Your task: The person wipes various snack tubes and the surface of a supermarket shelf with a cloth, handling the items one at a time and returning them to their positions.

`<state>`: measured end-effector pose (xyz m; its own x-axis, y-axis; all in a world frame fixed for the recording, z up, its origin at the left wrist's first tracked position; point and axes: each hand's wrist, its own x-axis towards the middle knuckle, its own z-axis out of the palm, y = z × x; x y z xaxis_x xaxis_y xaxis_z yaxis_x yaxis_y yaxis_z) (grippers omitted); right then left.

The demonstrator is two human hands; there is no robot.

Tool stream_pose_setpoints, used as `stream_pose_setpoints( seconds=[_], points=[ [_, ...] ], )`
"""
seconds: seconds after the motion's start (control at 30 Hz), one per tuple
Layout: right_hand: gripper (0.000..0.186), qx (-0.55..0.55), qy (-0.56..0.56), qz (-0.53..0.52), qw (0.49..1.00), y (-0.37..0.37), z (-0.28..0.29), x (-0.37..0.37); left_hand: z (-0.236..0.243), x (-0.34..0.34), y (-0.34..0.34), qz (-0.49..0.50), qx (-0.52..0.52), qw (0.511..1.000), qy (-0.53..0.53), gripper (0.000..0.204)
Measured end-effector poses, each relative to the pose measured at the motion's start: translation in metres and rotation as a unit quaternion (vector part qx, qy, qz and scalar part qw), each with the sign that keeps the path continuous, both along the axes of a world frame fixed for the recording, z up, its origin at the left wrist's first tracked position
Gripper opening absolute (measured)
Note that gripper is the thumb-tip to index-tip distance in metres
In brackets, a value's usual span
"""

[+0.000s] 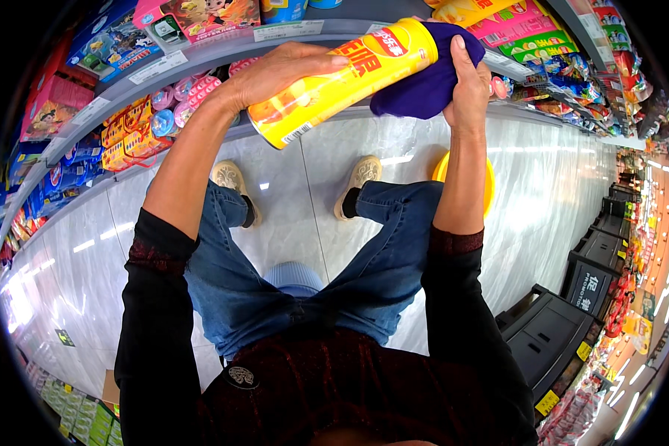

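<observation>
Below shelf: hands (290, 70) grip yellow tube (342, 82), purple cloth (424, 85).

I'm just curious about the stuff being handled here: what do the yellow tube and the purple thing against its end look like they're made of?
The yellow canister looks like glossy printed cardboard or laminated paper: a stiff, straight cylinder with a slight sheen. The purple cloth looks like soft matte fabric: it bunches and folds under the right hand and shows no shine.

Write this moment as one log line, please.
left hand: holds yellow can | right hand: presses purple cloth on can's end | place: shop aisle, snack shelf ahead
</observation>
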<state>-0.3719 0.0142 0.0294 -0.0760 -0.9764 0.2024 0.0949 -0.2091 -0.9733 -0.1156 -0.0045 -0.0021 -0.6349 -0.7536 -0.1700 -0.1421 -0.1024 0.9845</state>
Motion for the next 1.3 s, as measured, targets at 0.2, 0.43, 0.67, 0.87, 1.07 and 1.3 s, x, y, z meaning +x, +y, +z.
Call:
stream_pose_setpoints(
  seconds=[0.2, 0.43, 0.67, 0.87, 1.07, 1.3],
  points=[
    [0.041, -0.049, -0.071, 0.022, 0.996, 0.001, 0.0, -0.004, -0.002, 0.002, -0.007, -0.012, 0.001, 1.0, 0.006, 0.056],
    [0.041, -0.025, -0.017, 0.091, 0.995, 0.002, 0.004, 0.001, -0.013, -0.002, -0.005, -0.075, -0.056, 0.991, -0.097, 0.063],
    [0.038, 0.051, -0.015, 0.068, 0.996, -0.001, 0.001, -0.003, -0.012, -0.001, -0.001, -0.07, -0.075, 0.993, -0.061, 0.061],
    [0.033, 0.064, -0.047, -0.036, 0.996, 0.0, 0.0, -0.002, -0.008, -0.002, -0.002, 0.01, -0.024, 0.999, 0.027, 0.056],
    [0.026, 0.037, -0.04, -0.025, 0.998, 0.008, 0.0, 0.014, 0.001, 0.012, -0.02, 0.091, 0.06, 0.988, 0.111, 0.055],
    [0.026, 0.036, -0.041, -0.092, 0.994, 0.003, -0.004, 0.017, 0.001, 0.008, -0.014, 0.06, 0.026, 0.994, 0.087, 0.052]
  ],
)
